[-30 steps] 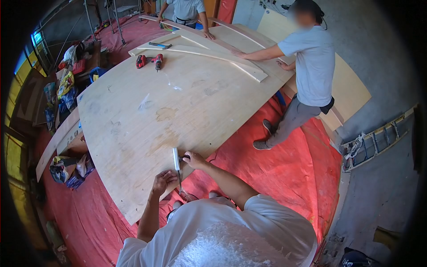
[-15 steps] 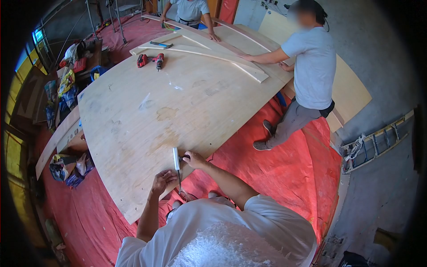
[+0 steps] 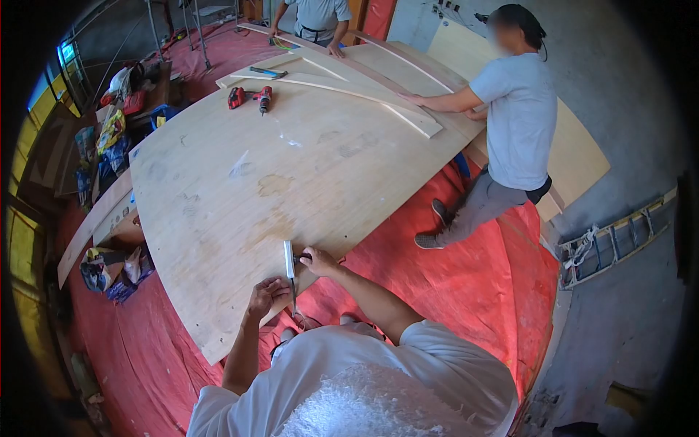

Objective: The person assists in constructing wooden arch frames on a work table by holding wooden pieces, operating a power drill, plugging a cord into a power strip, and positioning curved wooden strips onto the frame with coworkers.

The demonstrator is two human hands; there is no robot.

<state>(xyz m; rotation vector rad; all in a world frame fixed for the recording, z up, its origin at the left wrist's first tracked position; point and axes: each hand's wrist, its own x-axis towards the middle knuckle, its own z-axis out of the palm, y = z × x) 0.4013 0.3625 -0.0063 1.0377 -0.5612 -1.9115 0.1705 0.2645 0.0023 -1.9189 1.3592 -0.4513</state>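
My right hand (image 3: 317, 261) is closed round the dark handle of a tool with a long white head (image 3: 289, 259), held upright near the front edge of the large wooden panel (image 3: 218, 218). Just left of the tool, my left hand (image 3: 269, 294) has its fingers bent together; what they hold, if anything, is too small to make out. A thin dark cord or rod (image 3: 294, 293) runs down from the tool between my hands, past the panel's edge.
A red drill (image 3: 264, 99), a hammer (image 3: 268, 73) and curved wooden strips (image 3: 349, 91) lie on the panel's far part. One co-worker (image 3: 520, 116) leans on the strips at the right; another person (image 3: 314, 18) stands behind. A ladder (image 3: 615, 240) lies at the right.
The co-worker at the right has shifted slightly right, with the hands still at the strips. The far person's hand has moved slightly left along the wood. My hands and the tool look unchanged.
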